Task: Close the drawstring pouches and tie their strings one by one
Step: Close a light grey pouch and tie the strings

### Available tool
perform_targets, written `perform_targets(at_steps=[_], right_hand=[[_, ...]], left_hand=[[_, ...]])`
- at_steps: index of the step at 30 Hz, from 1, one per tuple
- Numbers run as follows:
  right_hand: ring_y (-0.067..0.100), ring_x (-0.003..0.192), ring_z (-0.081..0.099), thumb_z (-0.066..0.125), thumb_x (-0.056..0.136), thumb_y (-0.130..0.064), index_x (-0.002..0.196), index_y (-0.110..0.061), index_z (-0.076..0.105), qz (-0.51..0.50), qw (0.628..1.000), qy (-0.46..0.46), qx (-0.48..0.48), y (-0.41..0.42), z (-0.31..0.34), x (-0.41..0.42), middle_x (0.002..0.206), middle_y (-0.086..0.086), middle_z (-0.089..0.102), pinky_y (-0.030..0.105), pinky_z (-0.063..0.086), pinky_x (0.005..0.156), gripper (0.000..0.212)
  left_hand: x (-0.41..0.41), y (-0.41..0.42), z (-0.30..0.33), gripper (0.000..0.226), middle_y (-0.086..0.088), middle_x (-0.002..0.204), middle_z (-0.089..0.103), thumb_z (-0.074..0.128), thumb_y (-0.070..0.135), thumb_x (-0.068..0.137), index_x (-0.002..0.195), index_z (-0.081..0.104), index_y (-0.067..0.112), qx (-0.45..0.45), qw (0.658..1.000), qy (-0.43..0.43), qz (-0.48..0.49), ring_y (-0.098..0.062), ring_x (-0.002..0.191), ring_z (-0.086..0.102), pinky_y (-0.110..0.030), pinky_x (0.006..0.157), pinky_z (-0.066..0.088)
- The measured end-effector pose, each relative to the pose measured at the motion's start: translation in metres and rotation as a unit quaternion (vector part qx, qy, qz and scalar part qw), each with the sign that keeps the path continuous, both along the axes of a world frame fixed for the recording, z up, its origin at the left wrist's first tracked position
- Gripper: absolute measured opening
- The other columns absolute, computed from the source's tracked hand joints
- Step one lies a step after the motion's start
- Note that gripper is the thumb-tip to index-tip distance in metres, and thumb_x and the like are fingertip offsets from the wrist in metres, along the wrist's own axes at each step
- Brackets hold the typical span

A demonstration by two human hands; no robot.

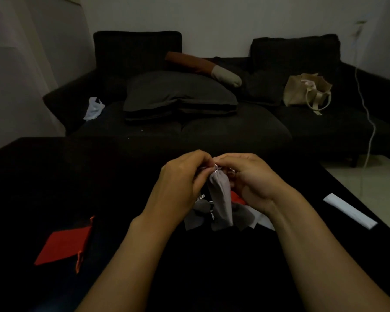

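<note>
Both hands, left and right, are raised above the table; each grip is pinched on the strings of a grey pouch, apparently for knotting.

Your hands meet at frame centre, left hand and right hand pinching the top of a pouch above the tabletop. Beneath lie what seem more pouches; another pouch lies lower left. A sofa stands behind.
</note>
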State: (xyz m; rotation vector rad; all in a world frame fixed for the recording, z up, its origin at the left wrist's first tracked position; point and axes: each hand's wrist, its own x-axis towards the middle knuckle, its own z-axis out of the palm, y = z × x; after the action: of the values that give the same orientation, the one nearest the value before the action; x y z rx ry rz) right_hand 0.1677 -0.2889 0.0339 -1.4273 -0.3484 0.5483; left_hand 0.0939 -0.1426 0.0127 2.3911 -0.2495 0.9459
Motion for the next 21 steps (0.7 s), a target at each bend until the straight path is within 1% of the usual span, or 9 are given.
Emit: perform_targets(at_steps=[3, 4, 6, 9, 11, 12, 15, 18, 21], right_hand=[[0.022, 0.082, 0.064, 0.056, 0.094, -0.009, 0.108, 0.008, 0.068, 0.002, 1.000, 0.003, -0.006, 0.001, 0.000, 0.000, 0.096, 0.020, 0.066, 0.029, 0.053, 0.075, 0.025], [0.022, 0.080, 0.064, 0.057, 0.093, -0.009, 0.108, 0.008, 0.068, 0.000, 1.000, 0.003, -0.007, 0.001, -0.001, 0.000, 0.094, 0.020, 0.066, 0.029, 0.053, 0.074, 0.025], [0.021, 0.077, 0.063, 0.058, 0.092, -0.008, 0.103, 0.008, 0.069, -0.013, 1.000, -0.004, -0.009, 0.003, -0.002, 0.000, 0.088, 0.019, 0.066, 0.029, 0.052, 0.071, 0.022], [0.016, 0.065, 0.057, 0.061, 0.091, -0.010, 0.088, 0.000, 0.072, -0.055, 0.998, -0.037, -0.010, 0.006, -0.004, 0.000, 0.075, 0.012, 0.064, 0.026, 0.046, 0.059, 0.016], [0.009, 0.057, 0.052, 0.062, 0.091, -0.012, 0.081, -0.004, 0.073, -0.089, 0.993, -0.075, -0.032, 0.007, -0.006, 0.002, 0.063, 0.004, 0.061, 0.021, 0.042, 0.051, 0.017], [0.007, 0.054, 0.050, 0.062, 0.091, -0.012, 0.080, -0.003, 0.073, -0.096, 0.991, -0.087, -0.040, 0.007, -0.007, 0.003, 0.060, 0.002, 0.059, 0.019, 0.041, 0.049, 0.018], [0.006, 0.053, 0.048, 0.062, 0.092, -0.011, 0.086, 0.005, 0.071, -0.100, 0.988, -0.103, -0.046, 0.007, -0.008, 0.004, 0.063, 0.005, 0.057, 0.017, 0.042, 0.048, 0.019], [0.008, 0.052, 0.046, 0.061, 0.092, -0.009, 0.088, 0.009, 0.069, -0.109, 0.986, -0.118, -0.042, 0.007, -0.008, 0.003, 0.065, 0.009, 0.054, 0.017, 0.040, 0.047, 0.021], [0.009, 0.052, 0.044, 0.061, 0.092, -0.009, 0.086, 0.009, 0.068, -0.117, 0.985, -0.122, -0.041, 0.005, -0.009, 0.003, 0.064, 0.010, 0.053, 0.018, 0.039, 0.047, 0.021]], left_hand=[[0.000, 0.001, 0.001, 0.007, 0.009, 0.094, 0.065, 0.065, 0.017, 0.092, 0.098, 0.066, 0.020, -0.003, 1.000, 0.028, -0.007, -0.003, 0.085, 0.062, -0.020, 0.073, 0.052], [0.000, 0.000, 0.000, 0.007, 0.010, 0.093, 0.063, 0.064, 0.018, 0.093, 0.098, 0.064, 0.021, -0.007, 0.999, 0.046, -0.005, -0.002, 0.085, 0.061, -0.020, 0.072, 0.051], [0.002, -0.002, -0.002, 0.008, 0.012, 0.090, 0.060, 0.062, 0.020, 0.094, 0.095, 0.058, 0.027, -0.030, 0.996, 0.079, -0.003, -0.001, 0.080, 0.058, -0.014, 0.066, 0.045], [0.004, -0.001, -0.007, 0.017, 0.008, 0.081, 0.058, 0.060, 0.022, 0.095, 0.086, 0.050, 0.032, -0.110, 0.990, 0.087, 0.008, 0.002, 0.067, 0.055, -0.011, 0.057, 0.041], [0.004, 0.002, -0.009, 0.018, 0.005, 0.076, 0.057, 0.058, 0.019, 0.097, 0.084, 0.050, 0.028, -0.168, 0.982, 0.087, 0.025, 0.004, 0.060, 0.053, -0.011, 0.053, 0.040], [0.004, 0.004, -0.009, 0.016, 0.004, 0.074, 0.056, 0.056, 0.018, 0.098, 0.085, 0.051, 0.025, -0.186, 0.978, 0.092, 0.030, 0.005, 0.057, 0.052, -0.011, 0.051, 0.040], [0.004, 0.004, -0.010, 0.011, 0.003, 0.072, 0.057, 0.053, 0.017, 0.100, 0.089, 0.053, 0.019, -0.208, 0.972, 0.101, 0.037, 0.004, 0.054, 0.051, -0.011, 0.048, 0.039], [0.005, 0.004, -0.010, 0.011, 0.002, 0.071, 0.057, 0.052, 0.018, 0.100, 0.090, 0.053, 0.019, -0.220, 0.969, 0.105, 0.032, 0.003, 0.053, 0.051, -0.011, 0.047, 0.038], [0.006, 0.005, -0.011, 0.009, 0.001, 0.073, 0.059, 0.051, 0.020, 0.101, 0.093, 0.055, 0.018, -0.219, 0.969, 0.109, 0.031, 0.002, 0.054, 0.051, -0.013, 0.048, 0.039]])
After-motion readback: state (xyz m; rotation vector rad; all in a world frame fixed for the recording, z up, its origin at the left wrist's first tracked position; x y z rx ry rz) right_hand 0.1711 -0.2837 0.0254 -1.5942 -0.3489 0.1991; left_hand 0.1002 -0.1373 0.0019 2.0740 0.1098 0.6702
